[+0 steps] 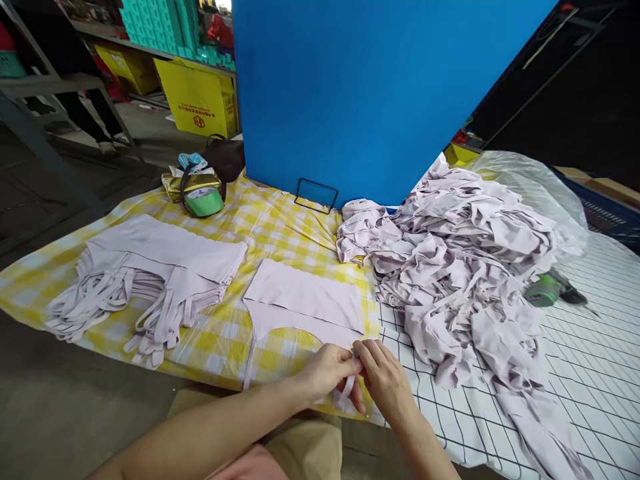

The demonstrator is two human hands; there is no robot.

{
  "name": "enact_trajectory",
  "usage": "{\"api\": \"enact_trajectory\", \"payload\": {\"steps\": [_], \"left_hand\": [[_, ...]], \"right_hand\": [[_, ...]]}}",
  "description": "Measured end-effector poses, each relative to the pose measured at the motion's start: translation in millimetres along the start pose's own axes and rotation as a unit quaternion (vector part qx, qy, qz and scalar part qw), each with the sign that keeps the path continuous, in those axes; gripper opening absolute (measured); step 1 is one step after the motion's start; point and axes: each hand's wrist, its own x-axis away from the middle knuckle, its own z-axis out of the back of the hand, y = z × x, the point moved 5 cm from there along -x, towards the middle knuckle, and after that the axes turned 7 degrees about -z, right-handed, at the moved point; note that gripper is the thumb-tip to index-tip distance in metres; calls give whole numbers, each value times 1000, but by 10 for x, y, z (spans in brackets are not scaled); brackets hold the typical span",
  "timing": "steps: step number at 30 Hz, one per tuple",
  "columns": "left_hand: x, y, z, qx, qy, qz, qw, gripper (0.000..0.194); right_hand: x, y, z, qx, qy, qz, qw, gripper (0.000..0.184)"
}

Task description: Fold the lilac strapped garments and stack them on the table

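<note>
A pale lilac camisole [305, 293] lies flat near the table's front edge, with one thin strap hanging toward me. At its right strap, my left hand [333, 373] has its fingers closed on the narrow band. My right hand [383, 373] pinches the same strap, fingertips meeting those of the left. What exactly lies between the fingertips is hidden. To the left rests a neat stack of like camisoles [165, 247], their straps bunched at the front. A big loose heap of crumpled lilac garments [465, 247] spreads on the right.
A tall blue board [350, 93] stands behind the work. Green tape [205, 200] sits at the back left on the yellow checked cloth [285, 230]. Beyond the heap are a clear plastic bag [535, 193] and a green-black tool [545, 291]. Yellow boxes [195, 97] stand behind, and a person's legs [90, 117] show far left.
</note>
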Motion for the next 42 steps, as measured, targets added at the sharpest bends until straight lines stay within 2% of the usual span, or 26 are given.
{"api": "enact_trajectory", "payload": {"steps": [2,3,4,6,8,10,12,14,16,18,20,24,26,28,36,39,42], "left_hand": [[-30,62,118,-114,9,-31,993,48],[-49,131,214,-204,34,-62,976,42],[-66,222,321,-307,68,-102,944,33],[-98,411,505,-507,118,-175,836,16],[-156,507,628,-644,104,-207,729,16],[-226,522,712,-718,59,-214,659,15],[-277,509,747,-756,18,-224,614,9],[-307,492,745,-780,-9,-236,580,9],[-327,484,736,-789,-17,-244,563,15],[-344,493,747,-780,-10,-247,575,16],[-365,511,786,-752,9,-244,613,12],[-417,521,904,-675,45,-221,703,8],[-441,513,946,-646,51,-214,731,7],[-460,506,973,-627,53,-211,748,7],[-458,553,981,-583,57,-204,785,5],[-420,582,944,-565,85,-227,789,7],[-375,604,895,-559,113,-238,787,5]], "right_hand": [[-22,48,-3,-52,15,-45,998,25],[-35,82,8,-83,27,-77,993,24],[-49,121,22,-115,37,-113,986,22],[-77,194,41,-174,42,-188,966,18],[-100,232,30,-233,27,-246,941,17],[-120,232,-3,-290,16,-276,916,19],[-134,216,-46,-332,21,-288,898,22],[-142,203,-91,-356,34,-299,885,26],[-149,197,-130,-374,46,-311,872,28],[-160,198,-168,-396,46,-327,857,30],[-169,207,-221,-427,31,-350,833,30],[-173,249,-370,-499,-4,-413,761,30],[-191,265,-433,-525,-10,-428,735,29],[-228,273,-473,-534,-14,-430,727,30],[-370,293,-495,-474,-34,-439,763,35],[-388,284,-464,-426,-20,-432,795,39],[-419,246,-397,-357,-1,-392,848,38]]}}
